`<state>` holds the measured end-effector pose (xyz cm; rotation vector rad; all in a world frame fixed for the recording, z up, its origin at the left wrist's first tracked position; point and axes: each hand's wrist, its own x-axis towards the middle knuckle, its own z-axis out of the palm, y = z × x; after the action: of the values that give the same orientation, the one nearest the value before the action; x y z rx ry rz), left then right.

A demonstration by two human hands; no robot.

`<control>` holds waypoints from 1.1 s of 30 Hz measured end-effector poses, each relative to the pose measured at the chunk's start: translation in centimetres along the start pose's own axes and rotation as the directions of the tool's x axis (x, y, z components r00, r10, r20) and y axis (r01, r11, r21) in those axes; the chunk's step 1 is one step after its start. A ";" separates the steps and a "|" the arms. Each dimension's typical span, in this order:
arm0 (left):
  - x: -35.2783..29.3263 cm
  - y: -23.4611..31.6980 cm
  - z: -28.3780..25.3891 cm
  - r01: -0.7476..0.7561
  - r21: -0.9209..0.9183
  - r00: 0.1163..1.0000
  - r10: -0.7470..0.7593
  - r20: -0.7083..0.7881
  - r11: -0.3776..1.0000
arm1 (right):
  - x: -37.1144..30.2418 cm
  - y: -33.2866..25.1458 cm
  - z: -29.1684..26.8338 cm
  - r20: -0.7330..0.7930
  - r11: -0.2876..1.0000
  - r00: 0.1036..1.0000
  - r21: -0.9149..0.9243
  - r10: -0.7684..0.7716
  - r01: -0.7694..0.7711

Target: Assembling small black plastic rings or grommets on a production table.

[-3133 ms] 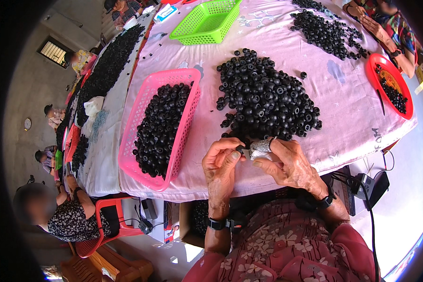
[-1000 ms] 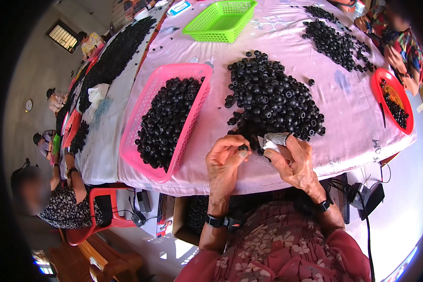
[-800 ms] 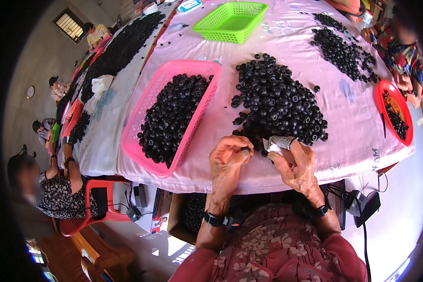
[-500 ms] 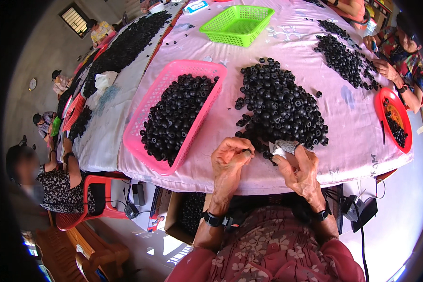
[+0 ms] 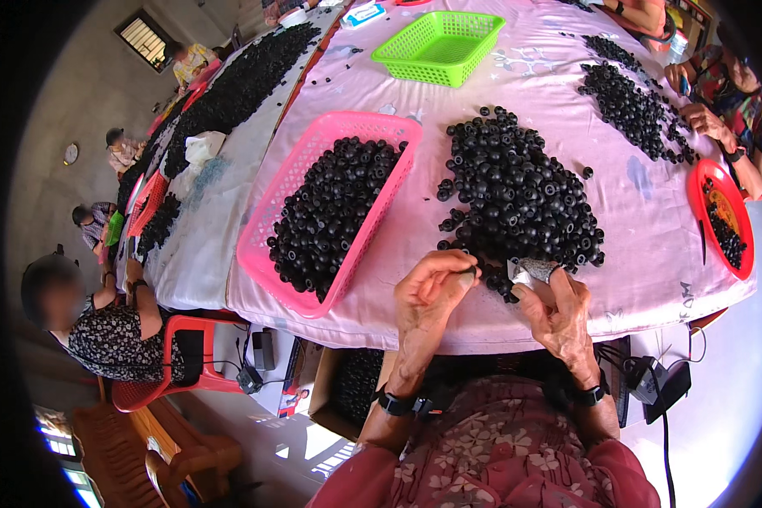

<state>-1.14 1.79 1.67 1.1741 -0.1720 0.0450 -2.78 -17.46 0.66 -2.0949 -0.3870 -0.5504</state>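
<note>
My left hand point(image 5: 427, 292) is at the near edge of a pile of black ring-shaped rubber pieces point(image 5: 516, 186), its thumb and index finger closed on one small black rubber piece point(image 5: 473, 270). Just to its right, my right hand point(image 5: 560, 311) is closed around a small flat whitish piece point(image 5: 523, 276), whose kind I cannot make out. A grey speckled cover point(image 5: 540, 268) wraps its index finger. The two hands are a short gap apart. To the left of the pile, a pink perforated basket point(image 5: 258, 229) holds many more black pieces.
A green basket point(image 5: 438, 72) stands beyond the pile. At the right are a red tray point(image 5: 696, 196) with black pieces, a dark thin stick point(image 5: 703, 242) and another pile point(image 5: 631, 106). Co-workers sit on both sides. Below the table edge is a cardboard box point(image 5: 323, 394).
The view has shifted slightly, so everything appears a little further right. My left fingers have straightened somewhat, and the black piece shows more plainly at their tips. My right hand keeps its grip.
</note>
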 end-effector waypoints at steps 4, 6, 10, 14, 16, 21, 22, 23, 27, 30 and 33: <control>-0.6 3.7 -0.9 -0.215 0.230 0.964 0.244 -0.108 0.949 | -0.1 -0.2 0.2 0.014 1.000 1.000 -0.014 -0.003 0.003; 2.5 4.9 1.2 -0.269 0.342 0.932 0.333 -0.144 0.900 | 0.7 -1.3 -4.0 -0.071 0.987 0.994 -0.131 0.084 -0.093; 1.7 8.3 -4.5 -0.107 0.882 0.628 0.719 -0.298 0.459 | 0.3 -1.2 -0.2 0.017 0.998 0.999 0.021 0.051 -0.051; 0.8 6.6 -3.1 -0.236 0.882 0.704 0.698 -0.134 0.407 | 0.1 -0.6 -0.7 0.015 0.998 0.998 0.014 0.060 -0.060; 0.3 4.8 -2.2 -0.251 0.798 0.875 0.481 -0.056 0.548 | 0.1 -0.5 -0.7 0.025 0.996 0.996 0.012 0.083 -0.084; 0.4 1.8 -1.3 -0.183 0.768 0.976 0.206 0.067 0.614 | 0.2 -0.8 -0.6 0.001 0.998 0.998 0.036 0.056 -0.056; 0.5 1.6 -1.6 -0.225 0.797 0.969 0.218 0.120 0.560 | 0.2 -0.8 -0.5 -0.003 0.998 0.998 0.031 0.056 -0.056; 0.5 1.4 -1.8 -0.267 0.821 0.959 0.226 0.173 0.504 | 0.2 -0.8 -0.4 0.000 0.998 0.998 0.033 0.057 -0.057; 0.6 0.9 -2.4 -0.305 0.823 0.949 0.226 0.220 0.480 | 0.3 -1.0 -0.5 0.003 0.997 0.997 0.035 0.072 -0.072; 0.4 1.3 -2.0 -0.254 0.833 0.965 0.188 0.183 0.492 | 0.3 -1.0 -0.7 0.014 0.997 0.997 0.019 0.076 -0.076; 0.4 1.0 -2.2 -0.204 0.811 0.978 0.153 0.142 0.549 | 0.3 -1.0 -0.6 0.032 0.996 0.996 0.004 0.085 -0.086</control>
<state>-0.61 4.23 1.84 2.1178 -0.3438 0.3072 -3.15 -17.41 1.79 -2.1064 -0.3153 -0.4652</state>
